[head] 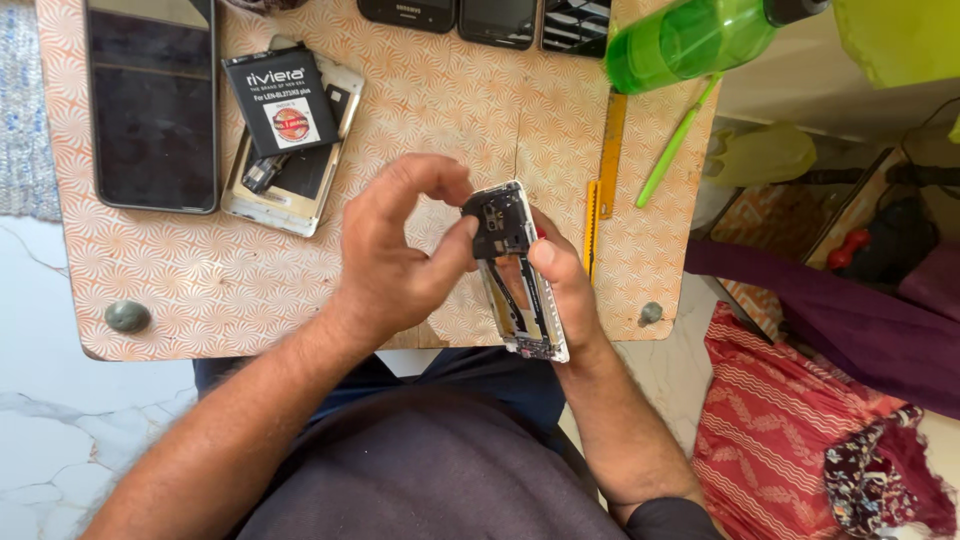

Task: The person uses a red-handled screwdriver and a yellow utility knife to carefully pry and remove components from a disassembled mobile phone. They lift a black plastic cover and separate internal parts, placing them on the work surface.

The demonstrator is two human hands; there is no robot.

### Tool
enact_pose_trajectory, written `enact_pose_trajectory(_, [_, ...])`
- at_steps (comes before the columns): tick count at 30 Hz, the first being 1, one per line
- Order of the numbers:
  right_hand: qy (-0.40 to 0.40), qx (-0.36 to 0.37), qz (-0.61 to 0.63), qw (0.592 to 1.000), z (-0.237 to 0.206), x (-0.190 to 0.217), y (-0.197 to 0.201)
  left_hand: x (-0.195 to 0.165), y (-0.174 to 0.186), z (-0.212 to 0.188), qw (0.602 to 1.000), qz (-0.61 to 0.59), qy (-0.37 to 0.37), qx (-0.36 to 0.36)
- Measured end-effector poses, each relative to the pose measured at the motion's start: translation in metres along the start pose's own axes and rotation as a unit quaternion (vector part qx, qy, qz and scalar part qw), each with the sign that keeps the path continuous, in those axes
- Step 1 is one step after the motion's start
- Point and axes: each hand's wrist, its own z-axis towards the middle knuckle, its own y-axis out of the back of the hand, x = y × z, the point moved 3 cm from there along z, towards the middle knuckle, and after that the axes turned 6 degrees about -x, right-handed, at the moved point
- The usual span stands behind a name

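Above the table's [200, 290] near edge, the right hand [570, 290] grips an opened phone frame [515, 270]; the left hand [400, 250] pinches its black top cover [495, 225], remaining fingers curled loosely.

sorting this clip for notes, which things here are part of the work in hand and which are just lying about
In hand:
- opened phone frame, held by the right hand
- left hand, fingers pinching at its black top part

Lying about:
- black battery on another opened phone
- large dark phone
- three phones at the table's far edge
- green bottle
- yellow ruler
- green stick
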Motion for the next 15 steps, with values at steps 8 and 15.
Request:
enact_pose_trajectory(8, [0.013,0.013,0.004,1.000,0.000,0.002,-0.017,-0.011,-0.006,0.011,0.998,0.015,-0.053,0.030])
enact_pose_trajectory(15, [0.022,0.020,0.006,1.000,0.003,0.003,-0.014,-0.010,-0.010,0.019,0.994,0.052,-0.090,0.043])
